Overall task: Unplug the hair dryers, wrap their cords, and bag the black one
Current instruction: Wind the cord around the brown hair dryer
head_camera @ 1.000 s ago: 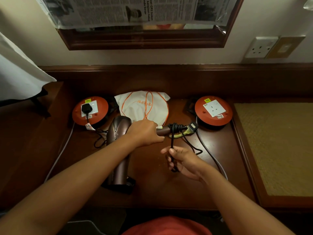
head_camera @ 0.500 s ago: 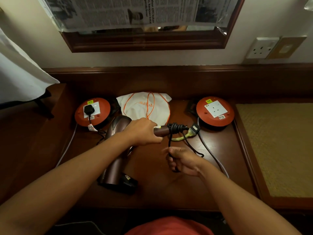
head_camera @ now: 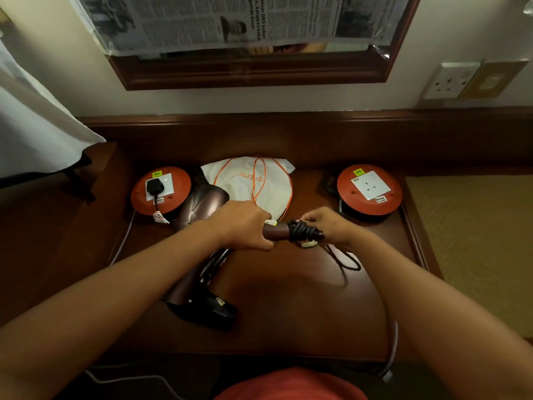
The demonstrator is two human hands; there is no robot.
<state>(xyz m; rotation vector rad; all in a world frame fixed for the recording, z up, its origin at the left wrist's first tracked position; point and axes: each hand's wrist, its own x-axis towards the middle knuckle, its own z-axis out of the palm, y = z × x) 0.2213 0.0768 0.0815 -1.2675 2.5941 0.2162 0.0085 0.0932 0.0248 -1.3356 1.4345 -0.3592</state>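
Dark wooden desk (head_camera: 288, 298) under my view: my left hand (head_camera: 242, 223) grips the bronze-brown hair dryer (head_camera: 202, 206) by its handle. My right hand (head_camera: 326, 226) pinches the black cord (head_camera: 302, 230) coiled round the handle's end, before the white drawstring bag (head_camera: 251, 180).

We've got both forearms reaching in from the bottom corners, angled toward each other and meeting near the middle. Our left hand (head_camera: 241, 225) is knuckles-up with the fingers curled tight in a fist grip. Our right hand (head_camera: 327, 226) sits just beside it, nearly touching, fingers bent and pinching at the tips, wrist cocked slightly up.
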